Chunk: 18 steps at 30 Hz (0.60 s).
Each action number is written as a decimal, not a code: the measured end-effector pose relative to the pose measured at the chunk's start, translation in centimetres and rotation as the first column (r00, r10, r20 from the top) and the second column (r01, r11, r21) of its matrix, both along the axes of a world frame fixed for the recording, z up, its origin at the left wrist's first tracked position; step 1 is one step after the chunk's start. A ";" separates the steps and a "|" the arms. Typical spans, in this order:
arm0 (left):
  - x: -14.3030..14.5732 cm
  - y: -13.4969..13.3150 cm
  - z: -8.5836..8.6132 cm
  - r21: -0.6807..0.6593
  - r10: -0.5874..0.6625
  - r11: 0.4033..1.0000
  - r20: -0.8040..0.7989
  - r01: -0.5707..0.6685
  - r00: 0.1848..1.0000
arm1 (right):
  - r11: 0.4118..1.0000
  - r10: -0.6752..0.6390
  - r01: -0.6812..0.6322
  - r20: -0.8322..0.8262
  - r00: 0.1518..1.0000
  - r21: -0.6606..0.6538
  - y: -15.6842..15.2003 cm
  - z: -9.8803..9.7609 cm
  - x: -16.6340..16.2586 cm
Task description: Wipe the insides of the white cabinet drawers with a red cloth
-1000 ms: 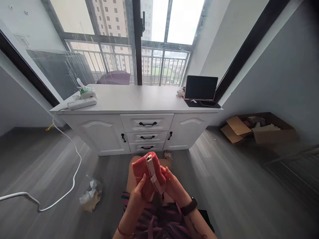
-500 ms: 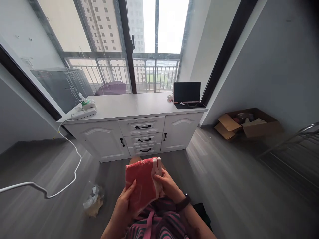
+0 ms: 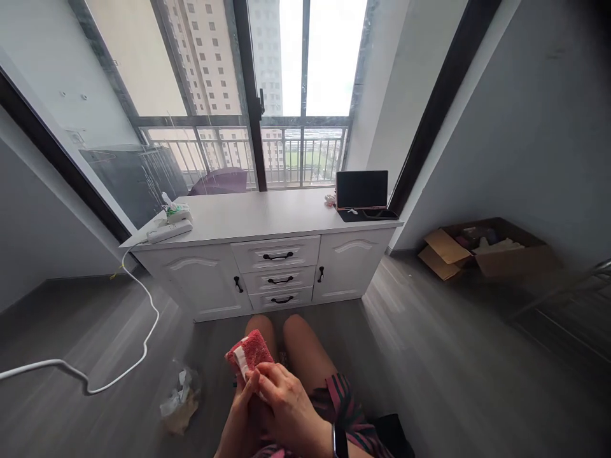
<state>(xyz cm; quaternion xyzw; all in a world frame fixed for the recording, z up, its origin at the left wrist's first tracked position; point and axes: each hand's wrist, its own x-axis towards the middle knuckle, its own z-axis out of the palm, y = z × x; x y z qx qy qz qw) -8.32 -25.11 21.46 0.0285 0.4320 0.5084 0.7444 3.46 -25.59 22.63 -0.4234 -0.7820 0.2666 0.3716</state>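
A red towel (image 3: 255,346) with a white band is folded into a small bundle above my lap. My left hand (image 3: 242,407) grips it from the left and below, thumb up over the near edge. Over its near right side lies my right hand (image 3: 286,397), fingers bent and pressed onto the cloth. The lower part of the towel is hidden behind both hands. My bare knees show just beyond it, and striped fabric (image 3: 341,394) covers my lap.
Ahead stands a white cabinet (image 3: 281,216) with drawers, bearing a tablet (image 3: 361,189), a tissue pack (image 3: 176,213) and a power strip (image 3: 169,231). A white cable (image 3: 147,299) trails left. A plastic bag (image 3: 181,397) lies on the floor; an open cardboard box (image 3: 515,257) sits right.
The towel has been folded over into a smaller bundle and moved lower left. My right hand has come from its right edge across the top, near my left hand. The view has tilted slightly up.
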 end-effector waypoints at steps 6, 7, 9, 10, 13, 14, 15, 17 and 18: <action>-2.1 0.4 1.0 -0.061 -0.038 0.998 -0.111 0.032 0.993 | 0.935 0.341 -0.351 -0.143 0.929 -0.051 -0.2 -0.7 1.1; -2.2 0.4 1.3 -0.062 -0.033 0.998 -0.117 0.026 0.993 | 0.937 0.315 -0.334 -0.167 0.934 -0.100 0.0 -0.5 1.4; -2.2 0.6 1.9 -0.068 -0.033 0.997 -0.116 0.025 0.993 | 0.952 0.193 -0.233 -0.199 0.961 -0.199 0.3 0.5 2.0; -2.1 0.8 2.2 -0.078 -0.038 0.997 -0.106 0.030 0.994 | 0.957 0.113 -0.162 -0.206 0.972 -0.239 0.5 1.1 2.3; -1.9 1.6 3.0 -0.118 -0.056 0.992 -0.057 0.049 0.997 | 0.952 -0.076 0.010 -0.205 0.976 -0.306 1.1 2.8 3.1; -2.0 1.9 3.1 -0.117 -0.059 0.992 -0.045 0.054 0.997 | 0.944 -0.107 0.035 -0.204 0.973 -0.327 1.2 3.1 3.4; -2.2 2.1 2.9 -0.101 -0.065 0.993 -0.030 0.062 0.997 | 0.934 -0.128 0.048 -0.208 0.970 -0.353 1.3 3.2 3.8; -2.8 2.5 2.1 -0.058 -0.074 0.996 -0.016 0.073 0.997 | 0.905 -0.183 0.072 -0.231 0.956 -0.420 1.1 2.9 4.9; -3.2 2.6 1.3 -0.034 -0.078 0.996 -0.032 0.077 0.996 | 0.887 -0.224 0.088 -0.256 0.940 -0.454 0.8 2.6 5.6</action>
